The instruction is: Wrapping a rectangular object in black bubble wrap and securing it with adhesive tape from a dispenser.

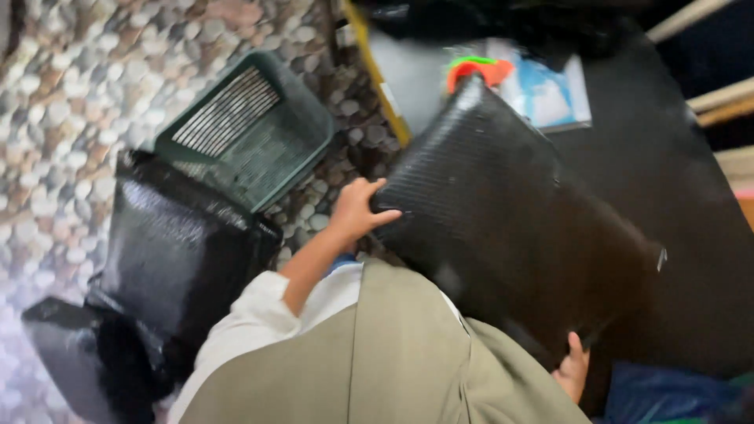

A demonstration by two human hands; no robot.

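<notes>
A large black textured tray-like panel (503, 212) lies tilted across the middle of the head view. My left hand (357, 208) grips its left corner, thumb on top. My right hand (573, 369) holds the panel's lower right edge; only fingertips show past my olive garment. Both hands carry the panel above the floor.
A green slatted basket (302, 118) lies on the pebble-pattern floor (86, 86) to the left. Black glossy trays or bags (173, 251) sit below it. A grey board with a yellow edge (397, 74), an orange-green object (475, 69) and a blue-white sheet (550, 94) lie behind the panel.
</notes>
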